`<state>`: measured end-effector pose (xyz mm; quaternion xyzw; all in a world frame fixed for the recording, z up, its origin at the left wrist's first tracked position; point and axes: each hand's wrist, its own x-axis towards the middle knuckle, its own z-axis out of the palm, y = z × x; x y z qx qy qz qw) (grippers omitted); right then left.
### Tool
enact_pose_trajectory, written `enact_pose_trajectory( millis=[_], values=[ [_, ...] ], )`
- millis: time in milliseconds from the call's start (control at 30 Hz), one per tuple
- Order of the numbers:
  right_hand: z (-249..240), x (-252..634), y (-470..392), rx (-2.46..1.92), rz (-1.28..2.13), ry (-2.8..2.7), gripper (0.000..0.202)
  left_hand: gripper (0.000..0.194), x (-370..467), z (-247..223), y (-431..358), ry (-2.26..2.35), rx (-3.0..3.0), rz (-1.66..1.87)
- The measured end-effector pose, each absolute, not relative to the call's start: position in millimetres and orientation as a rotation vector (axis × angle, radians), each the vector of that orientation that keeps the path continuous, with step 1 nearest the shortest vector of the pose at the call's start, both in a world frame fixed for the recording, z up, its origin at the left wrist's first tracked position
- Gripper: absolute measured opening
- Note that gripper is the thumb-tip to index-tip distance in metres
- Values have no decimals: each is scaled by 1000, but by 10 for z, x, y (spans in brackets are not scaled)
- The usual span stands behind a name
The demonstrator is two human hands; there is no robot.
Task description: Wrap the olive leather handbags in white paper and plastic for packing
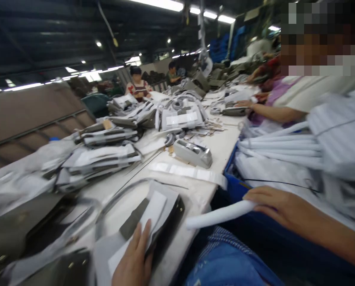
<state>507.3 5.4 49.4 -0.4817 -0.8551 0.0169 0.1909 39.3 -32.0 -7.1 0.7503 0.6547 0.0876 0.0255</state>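
I see the off-white tabletop (203, 196) crowded: stacks of olive-green pieces layered with white sheets (103, 159) fill its left side, and a boxy grey tape dispenser (193, 153) stands beyond a strip of shiny white patches (186, 171). On my right, a blue plastic bin (229, 169) abuts the table, heaped with white foam tubes (284, 149) in cloudy wrapping. A co-worker's forearm (278, 113) reaches over the far table edge.

My left hand (136, 254) lies with fingers outstretched on a smooth white strip (153, 208), atop a flat olive-green bag (177, 206) with metal studs. My right hand (273, 204) is closed around one end of a soft, rounded white foam tube (222, 214), its free end near the bag.
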Motion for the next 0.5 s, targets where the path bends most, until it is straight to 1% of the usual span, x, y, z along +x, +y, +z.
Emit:
enact_pose_trajectory(
  millis=[67,100,200,333,500],
  values=[
    [362,4451,170,-1093,139,-2528,26,61,412,154,-314,1998,2178,59],
    [289,4201,204,-984,128,-2558,26,61,433,263,-291,1993,2122,8],
    [94,3672,260,-766,8,-2550,27,62,506,483,-229,1985,2032,-34],
    [-63,3228,286,-671,-101,-2437,30,64,575,496,-242,2004,2014,-1],
    [-175,2761,292,-580,-153,-2305,32,63,574,446,-288,2001,2042,25]
  ],
)
